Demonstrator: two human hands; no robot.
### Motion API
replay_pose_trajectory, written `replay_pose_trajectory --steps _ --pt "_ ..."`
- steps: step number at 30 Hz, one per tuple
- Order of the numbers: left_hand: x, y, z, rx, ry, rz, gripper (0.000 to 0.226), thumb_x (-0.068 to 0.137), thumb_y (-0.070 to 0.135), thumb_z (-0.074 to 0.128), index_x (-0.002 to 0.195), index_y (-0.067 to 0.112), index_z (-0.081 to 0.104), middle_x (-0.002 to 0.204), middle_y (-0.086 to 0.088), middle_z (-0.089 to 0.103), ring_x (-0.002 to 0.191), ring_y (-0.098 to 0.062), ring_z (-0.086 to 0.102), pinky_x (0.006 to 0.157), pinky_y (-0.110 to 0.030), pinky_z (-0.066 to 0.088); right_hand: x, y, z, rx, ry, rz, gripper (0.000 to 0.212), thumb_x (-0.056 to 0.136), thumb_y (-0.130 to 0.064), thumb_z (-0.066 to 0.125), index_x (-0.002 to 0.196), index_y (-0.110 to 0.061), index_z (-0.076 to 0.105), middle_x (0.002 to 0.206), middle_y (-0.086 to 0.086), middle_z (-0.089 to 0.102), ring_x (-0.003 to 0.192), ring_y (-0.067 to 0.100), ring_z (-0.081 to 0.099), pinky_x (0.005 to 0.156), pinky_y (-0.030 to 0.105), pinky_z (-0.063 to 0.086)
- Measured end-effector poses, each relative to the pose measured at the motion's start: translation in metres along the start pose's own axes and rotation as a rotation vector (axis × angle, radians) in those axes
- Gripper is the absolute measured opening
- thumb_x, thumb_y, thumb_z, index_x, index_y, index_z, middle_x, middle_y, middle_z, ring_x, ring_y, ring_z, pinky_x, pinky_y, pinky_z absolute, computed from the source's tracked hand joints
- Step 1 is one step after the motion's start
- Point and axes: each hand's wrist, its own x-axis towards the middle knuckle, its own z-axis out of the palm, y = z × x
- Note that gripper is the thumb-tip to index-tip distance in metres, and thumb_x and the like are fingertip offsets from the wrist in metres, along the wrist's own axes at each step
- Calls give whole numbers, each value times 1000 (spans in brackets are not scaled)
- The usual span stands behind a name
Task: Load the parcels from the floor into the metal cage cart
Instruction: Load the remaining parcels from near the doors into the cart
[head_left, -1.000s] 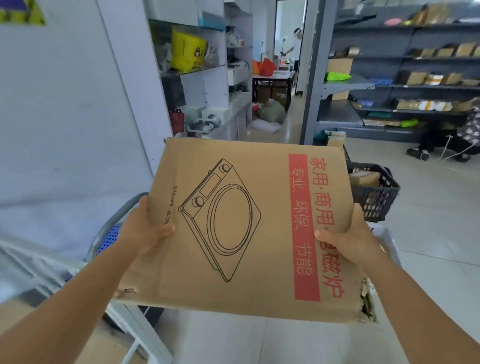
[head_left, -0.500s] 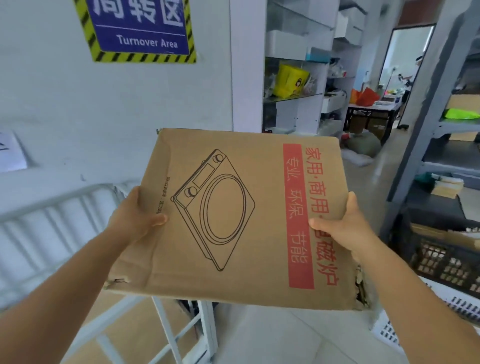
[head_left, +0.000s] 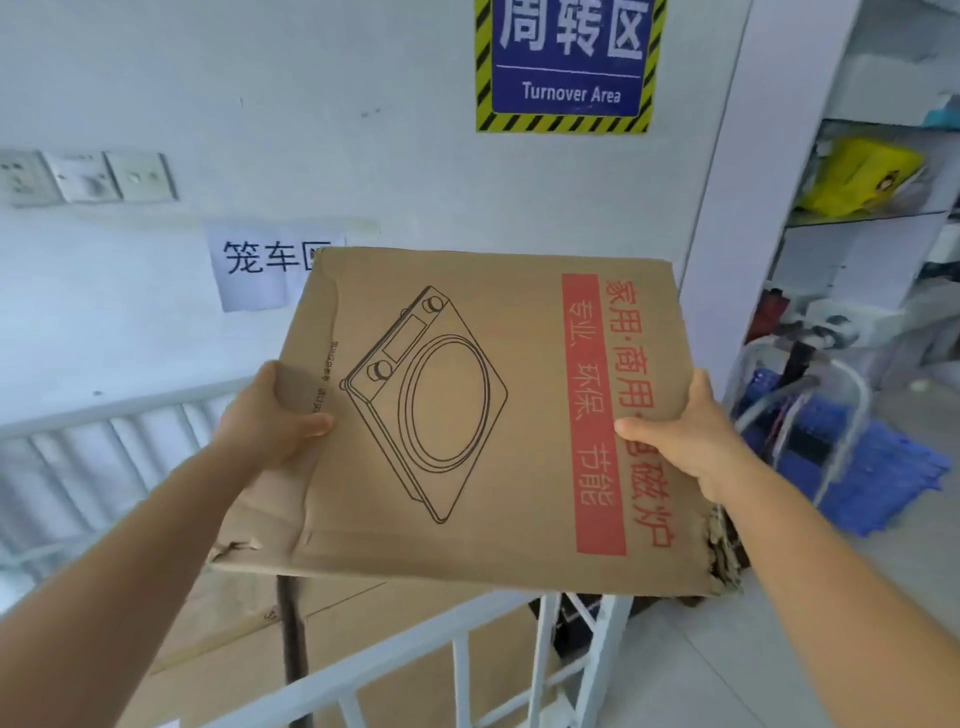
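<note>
While both arms were extended forward, the left hand (head_left: 270, 415) gripped the left edge of the flat cardboard parcel (head_left: 483, 415), thumb on top, and the right hand (head_left: 685, 436) gripped its right edge the same way. Parcel sat between the hands, held in the air, tilted toward the camera, printed face up, torn at the corner below the right hand. White cage cart (head_left: 415, 660) railing ran below both hands; brown cardboard lay inside it. Blue "Turnover Area" sign (head_left: 566, 62) was on the wall above the hands.
</note>
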Motion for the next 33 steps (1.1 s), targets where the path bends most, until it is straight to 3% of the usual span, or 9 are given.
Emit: replay_pose_trajectory --steps 3,6,9,12,14,20,25,28,33 --pt "23 -34 -33 26 51 -45 71 54 37 82 115 20 48 107 -6 60 97 -32 59 84 -49 53 11 -24 58 11 -59 -6 83 67 -32 87 130 -26 34 114 1 60 100 24 61 79 44 52" --pt "39 -66 -56 53 79 -81 76 63 32 85 125 16 45 111 -7 57 99 -32 56 80 -42 50 18 -40 110 14 -113 -11 75 67 -31 87 122 -28 37 114 1 60 99 23 62 78 43 51" --pt "53 -104 -69 41 113 -137 61 70 18 84 119 14 48 105 -8 58 92 -28 55 80 -41 49 27 -49 156 -6 -170 12 71 66 -30 87 116 -28 37 112 1 59 99 23 61 80 45 51" --pt "67 -140 -74 72 125 -182 62 67 20 86 116 14 49 104 -10 63 93 -31 60 82 -47 52 35 -54 196 -15 -228 28 70 69 -25 86 116 -28 35 111 1 59 100 23 59 82 45 50" --pt "76 -159 -72 62 131 -221 58 69 16 85 115 13 50 102 -11 63 89 -31 60 76 -40 51 44 -55 220 -37 -268 41 69 71 -22 85 118 -27 34 110 0 59 100 23 59 80 42 48" --pt "109 -213 -49 87 132 -337 57 66 19 86 111 16 51 100 -9 64 87 -30 62 79 -46 53 95 -43 285 -96 -371 74 70 70 -20 86 120 -23 37 109 0 61 99 20 59 79 40 47" --pt "152 -247 -10 126 92 -451 72 64 24 85 124 17 46 105 -10 65 92 -32 63 80 -45 54 162 -22 340 -183 -455 109 69 65 -25 87 115 -24 40 115 5 53 97 23 59 76 41 51" --pt "182 -263 19 116 88 -511 76 64 21 86 128 13 45 107 -11 63 92 -31 61 80 -47 54 204 -3 372 -224 -506 145 71 63 -28 87 116 -26 40 119 6 50 100 24 58 84 47 53" --pt "225 -289 76 98 26 -617 84 65 20 85 135 16 40 106 -8 61 92 -28 60 80 -44 53 269 36 416 -299 -586 230 96 62 -31 88 139 -29 30 129 6 49 111 27 55 89 50 52"
